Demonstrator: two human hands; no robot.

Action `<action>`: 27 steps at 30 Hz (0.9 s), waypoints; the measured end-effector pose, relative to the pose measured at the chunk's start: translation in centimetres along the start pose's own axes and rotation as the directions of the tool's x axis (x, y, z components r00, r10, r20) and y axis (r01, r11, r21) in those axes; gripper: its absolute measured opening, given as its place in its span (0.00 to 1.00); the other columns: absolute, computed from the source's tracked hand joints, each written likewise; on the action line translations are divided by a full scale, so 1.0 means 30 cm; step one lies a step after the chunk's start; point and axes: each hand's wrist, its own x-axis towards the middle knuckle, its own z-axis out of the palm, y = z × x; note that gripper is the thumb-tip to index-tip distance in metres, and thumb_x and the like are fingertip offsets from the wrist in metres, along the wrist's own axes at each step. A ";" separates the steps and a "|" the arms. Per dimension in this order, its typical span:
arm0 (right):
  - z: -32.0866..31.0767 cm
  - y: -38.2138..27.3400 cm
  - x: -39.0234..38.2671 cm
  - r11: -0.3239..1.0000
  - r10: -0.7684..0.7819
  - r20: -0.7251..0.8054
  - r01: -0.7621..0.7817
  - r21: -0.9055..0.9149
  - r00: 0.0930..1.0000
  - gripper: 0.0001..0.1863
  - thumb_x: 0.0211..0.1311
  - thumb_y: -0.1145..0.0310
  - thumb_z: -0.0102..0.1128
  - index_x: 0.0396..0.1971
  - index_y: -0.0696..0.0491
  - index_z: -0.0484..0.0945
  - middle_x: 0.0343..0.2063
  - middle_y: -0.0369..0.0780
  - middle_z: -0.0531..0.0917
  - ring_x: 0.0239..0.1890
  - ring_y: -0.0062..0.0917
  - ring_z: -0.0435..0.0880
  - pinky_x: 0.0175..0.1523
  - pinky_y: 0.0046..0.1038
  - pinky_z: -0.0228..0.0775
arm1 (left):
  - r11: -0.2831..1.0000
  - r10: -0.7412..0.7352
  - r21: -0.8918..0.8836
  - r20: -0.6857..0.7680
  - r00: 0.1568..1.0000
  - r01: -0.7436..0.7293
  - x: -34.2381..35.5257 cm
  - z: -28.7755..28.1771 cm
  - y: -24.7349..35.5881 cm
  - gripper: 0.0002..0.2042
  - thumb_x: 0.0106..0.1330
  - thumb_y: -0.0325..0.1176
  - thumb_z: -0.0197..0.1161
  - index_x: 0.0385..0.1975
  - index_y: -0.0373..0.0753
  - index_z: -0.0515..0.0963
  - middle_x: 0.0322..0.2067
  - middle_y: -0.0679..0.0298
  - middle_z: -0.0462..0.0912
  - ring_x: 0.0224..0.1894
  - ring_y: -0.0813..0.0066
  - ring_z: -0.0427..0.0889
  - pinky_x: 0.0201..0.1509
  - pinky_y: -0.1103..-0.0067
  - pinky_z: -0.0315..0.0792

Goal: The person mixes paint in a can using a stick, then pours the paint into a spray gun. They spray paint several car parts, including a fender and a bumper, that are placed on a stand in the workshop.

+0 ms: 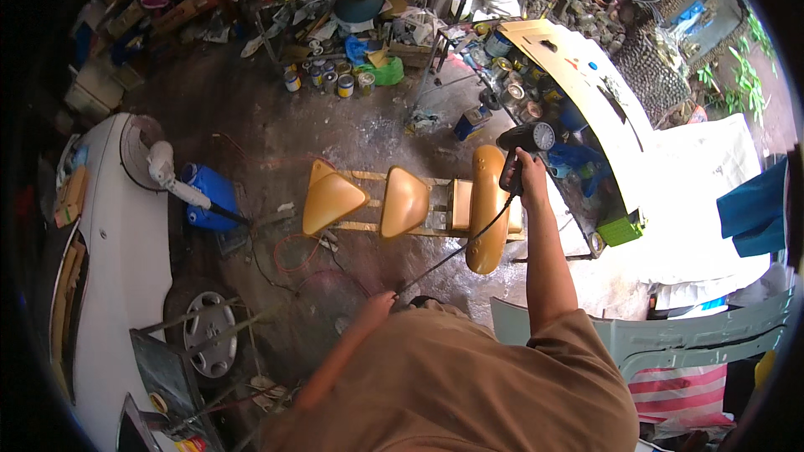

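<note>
My right hand (pixel 529 177) is closed around the handle of a black hair dryer (pixel 521 136) with a round grille at its back end. It is held above the far right of a long gold-painted fender (pixel 487 226). From the handle a black cord (pixel 452 255) slants down to my left hand (pixel 381 305), which is closed on it and slightly blurred. Left of the fender are a gold rounded panel (pixel 405 202) and a gold triangular panel (pixel 333 199). A gold box-shaped part (pixel 461 204) sits partly behind the fender. All rest on a low slatted wooden rack (pixel 360 226).
A white car (pixel 126 226) and a blue jug (pixel 209 195) stand at left. Paint cans (pixel 345 85) and clutter fill the back. At right are a long cream panel (pixel 586 75) and a pale green panel (pixel 670 335). A red hose (pixel 289 255) loops on the floor.
</note>
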 end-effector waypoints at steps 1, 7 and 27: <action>0.034 -0.007 -0.023 0.999 0.012 0.025 -0.011 -0.051 1.000 0.15 0.65 0.61 0.63 0.38 0.54 0.68 0.24 0.36 0.76 0.19 0.23 0.77 0.22 0.28 0.74 | 1.000 0.007 0.013 -0.014 1.000 -0.007 -0.020 0.009 -0.042 0.15 0.75 0.34 0.50 0.53 0.34 0.77 0.48 0.46 0.83 0.49 0.44 0.81 0.52 0.60 0.74; 0.022 -0.006 -0.186 0.961 0.020 0.031 -0.010 -0.276 0.999 0.15 0.65 0.62 0.62 0.40 0.55 0.69 0.25 0.38 0.77 0.18 0.22 0.77 0.23 0.27 0.73 | 0.997 0.073 0.020 -0.010 0.997 -0.073 -0.086 0.016 -0.103 0.13 0.73 0.33 0.53 0.52 0.36 0.78 0.48 0.48 0.83 0.51 0.46 0.81 0.53 0.61 0.75; -0.160 0.434 -0.960 0.998 0.034 -0.331 -0.051 -0.045 0.943 0.16 0.67 0.61 0.63 0.44 0.55 0.70 0.27 0.38 0.77 0.20 0.21 0.78 0.23 0.27 0.76 | 0.969 -0.121 0.240 0.290 0.949 0.050 -0.433 -0.265 -0.178 0.13 0.71 0.34 0.52 0.50 0.40 0.79 0.49 0.51 0.83 0.53 0.48 0.80 0.55 0.61 0.73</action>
